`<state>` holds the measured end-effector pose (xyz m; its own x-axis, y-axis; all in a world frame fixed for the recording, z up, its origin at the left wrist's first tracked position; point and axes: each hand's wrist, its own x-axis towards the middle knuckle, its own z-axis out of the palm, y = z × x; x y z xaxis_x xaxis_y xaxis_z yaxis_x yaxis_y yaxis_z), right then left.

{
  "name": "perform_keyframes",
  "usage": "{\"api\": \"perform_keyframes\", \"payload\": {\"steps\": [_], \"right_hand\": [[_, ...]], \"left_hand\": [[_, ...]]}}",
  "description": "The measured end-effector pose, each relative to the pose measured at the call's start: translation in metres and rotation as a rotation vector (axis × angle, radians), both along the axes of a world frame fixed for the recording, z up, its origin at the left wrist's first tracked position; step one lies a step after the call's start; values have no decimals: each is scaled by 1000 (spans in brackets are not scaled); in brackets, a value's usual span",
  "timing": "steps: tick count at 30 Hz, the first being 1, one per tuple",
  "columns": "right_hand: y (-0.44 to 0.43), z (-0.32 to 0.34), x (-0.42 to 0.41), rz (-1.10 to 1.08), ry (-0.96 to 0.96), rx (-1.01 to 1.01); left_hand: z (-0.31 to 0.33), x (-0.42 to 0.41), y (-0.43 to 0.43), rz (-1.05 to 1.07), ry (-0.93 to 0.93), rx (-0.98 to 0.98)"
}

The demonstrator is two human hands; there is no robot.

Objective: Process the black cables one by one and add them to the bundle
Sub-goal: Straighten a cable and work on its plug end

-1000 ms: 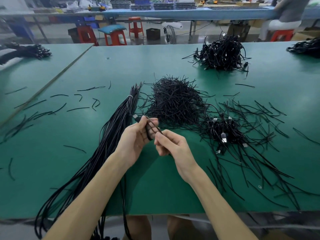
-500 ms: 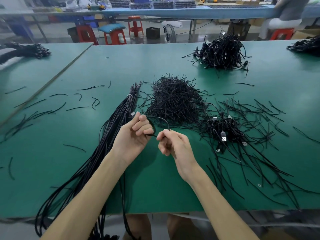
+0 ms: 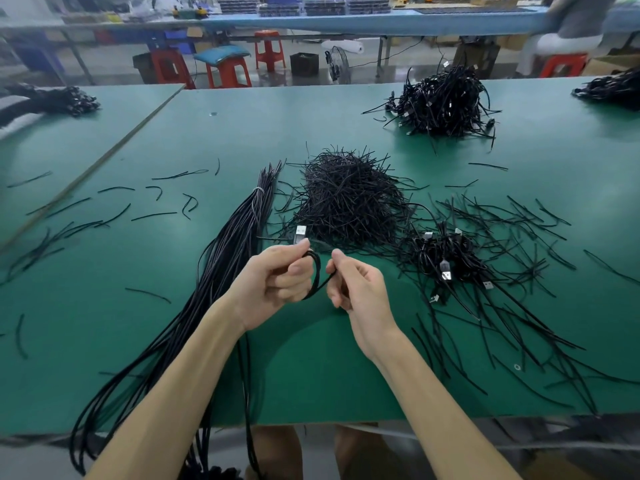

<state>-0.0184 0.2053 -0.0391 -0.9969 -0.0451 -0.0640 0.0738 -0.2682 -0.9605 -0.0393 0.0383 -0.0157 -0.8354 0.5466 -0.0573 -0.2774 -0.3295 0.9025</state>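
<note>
Head view: the left hand [image 3: 277, 282] grips a coiled thin black cable [image 3: 314, 271], with its silver plug [image 3: 300, 233] protruding at 12 o'clock. The right hand [image 3: 356, 289] pinches the loose strand, probably to uncoil it. The long tied bundle of black cables [image 3: 239, 237] lies at 9 o'clock, near enough for adding. A heap of coiled cables [image 3: 446, 254] waits at 3 o'clock.

A black cable [image 3: 314, 270], looped in a small coil with its silver plug [image 3: 300, 233] sticking up, is pinched between the left hand [image 3: 273, 278] and the right hand [image 3: 358, 289]. Just left lies the bundle [image 3: 232, 244]: long cables, tied near the far end, trailing over the near edge. Coiled cables [image 3: 446, 254] lie heaped to the right.
</note>
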Motion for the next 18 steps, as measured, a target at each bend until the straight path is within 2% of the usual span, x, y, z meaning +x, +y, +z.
{"api": "perform_keyframes", "payload": {"steps": [3, 5, 7, 9, 13, 18], "right_hand": [[3, 3, 0, -13, -18, -95], [4, 4, 0, -11, -23, -145], [3, 4, 1, -4, -7, -94], [2, 3, 1, -7, 17, -22], [4, 4, 1, -9, 3, -78], [5, 6, 2, -1, 8, -109]], "left_hand": [[1, 2, 0, 41, 37, -66], [1, 3, 5, 77, 124, -199], [0, 6, 12, 143, 256, -390], [-4, 7, 18, 242, 355, -497], [-12, 5, 17, 334, 482, -559], [-20, 1, 19, 293, 570, -539]]}}
